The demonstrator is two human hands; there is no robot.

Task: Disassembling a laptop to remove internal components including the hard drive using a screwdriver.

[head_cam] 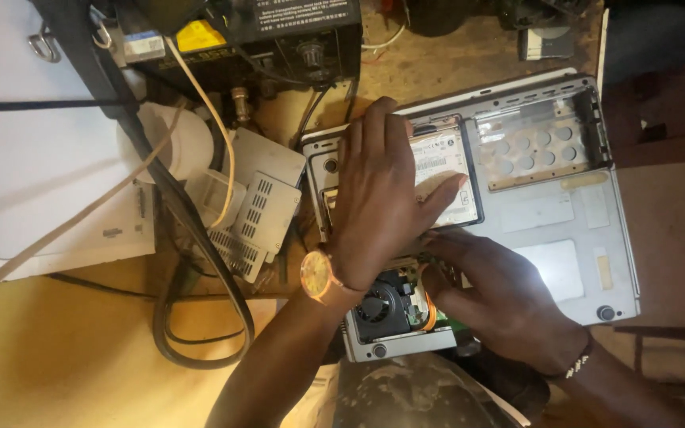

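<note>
An opened silver laptop base (588,238) lies upside down on the wooden table, its covers off. My left hand (378,198), with a round watch (316,273) on the wrist, lies flat over the laptop's left part, fingers spread and the thumb resting on the hard drive (441,154) in its bay. My right hand (501,297), with a beaded bracelet, reaches in from the lower right. Its fingers press at the lower edge of the drive bay, just above the black cooling fan (382,305). What its fingertips grip is hidden.
Removed white vented covers (267,210) lie left of the laptop. A thick black cable (200,261) and a beige cable (216,119) cross a closed white laptop (49,174). Black equipment (279,40) stands at the back. An empty bay (537,143) is open at the laptop's right.
</note>
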